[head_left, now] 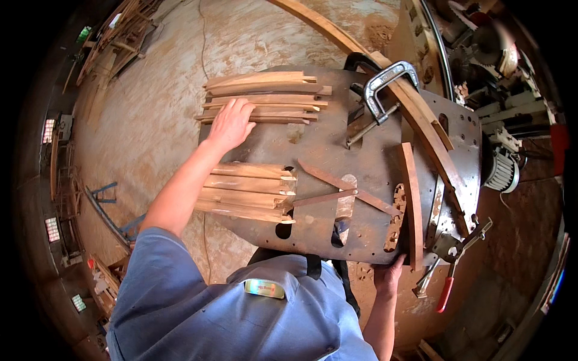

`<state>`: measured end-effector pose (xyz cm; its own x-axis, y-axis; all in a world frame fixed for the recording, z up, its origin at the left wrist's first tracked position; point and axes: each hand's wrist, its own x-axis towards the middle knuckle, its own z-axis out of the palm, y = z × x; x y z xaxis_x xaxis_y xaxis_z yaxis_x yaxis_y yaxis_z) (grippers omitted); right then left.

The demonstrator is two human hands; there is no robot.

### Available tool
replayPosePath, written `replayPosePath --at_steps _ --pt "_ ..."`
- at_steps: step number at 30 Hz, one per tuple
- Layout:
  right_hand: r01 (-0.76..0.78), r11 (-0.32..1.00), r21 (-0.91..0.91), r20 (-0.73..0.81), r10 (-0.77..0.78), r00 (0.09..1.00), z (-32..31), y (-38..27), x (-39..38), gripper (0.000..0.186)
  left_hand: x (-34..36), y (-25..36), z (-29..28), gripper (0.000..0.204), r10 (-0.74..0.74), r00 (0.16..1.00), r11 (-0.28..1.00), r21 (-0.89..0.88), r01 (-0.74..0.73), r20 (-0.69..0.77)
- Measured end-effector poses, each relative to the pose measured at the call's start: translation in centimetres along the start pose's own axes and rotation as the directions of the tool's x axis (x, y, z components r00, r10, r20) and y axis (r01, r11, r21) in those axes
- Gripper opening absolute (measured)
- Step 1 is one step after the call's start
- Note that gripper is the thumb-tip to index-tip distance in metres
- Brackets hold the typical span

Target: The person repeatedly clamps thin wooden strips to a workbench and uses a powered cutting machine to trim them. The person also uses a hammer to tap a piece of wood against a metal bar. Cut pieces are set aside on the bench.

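My left hand (233,125) reaches to the far row of wooden slats (259,87) on the dark metal table. Its fingers are bent down over a nearer slat of that row, closed on it. At the table's near edge is my right hand (390,275), its thumb close to the lower end of a curved reddish wooden strip (411,198). Its other fingers are hidden, so I cannot tell whether it grips the strip or the edge. A second row of slats (247,183) with notched ends lies nearer me. Two thin crossed strips (328,179) rest mid-table.
A C-clamp (380,90) grips a long curved wooden piece (427,129) along the metal table's (277,144) right side. A red-handled clamp (447,292) hangs at the near right corner. Beyond lie a motor (503,171) and saw blades (487,45). The table has several slots.
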<state>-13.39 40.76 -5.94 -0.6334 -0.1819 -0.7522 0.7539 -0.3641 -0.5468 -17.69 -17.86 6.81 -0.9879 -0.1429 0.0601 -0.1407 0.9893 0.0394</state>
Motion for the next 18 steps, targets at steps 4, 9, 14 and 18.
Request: replayPosePath --at_steps 4,9,14,18 --pt "0.031 0.993 0.114 -0.096 -0.02 0.995 0.7 0.7 0.4 0.065 0.4 0.1 0.3 0.044 0.027 0.999 0.999 0.029 -0.026 -0.041" --pt "0.075 0.987 0.143 -0.11 -0.06 0.992 1.0 0.9 0.2 0.058 -0.4 0.7 1.2 0.042 0.041 0.997 0.999 0.015 -0.04 -0.06" --pt "0.047 0.994 0.101 -0.11 -0.036 0.993 1.6 0.3 -0.2 0.061 -1.8 0.9 0.0 0.049 0.111 0.983 0.994 0.038 -0.106 -0.143" --pt "0.017 0.993 0.119 -0.025 -0.014 1.0 1.8 0.0 -0.3 0.064 3.8 8.8 -4.9 0.046 0.211 0.958 0.974 -0.047 -0.224 -0.194"
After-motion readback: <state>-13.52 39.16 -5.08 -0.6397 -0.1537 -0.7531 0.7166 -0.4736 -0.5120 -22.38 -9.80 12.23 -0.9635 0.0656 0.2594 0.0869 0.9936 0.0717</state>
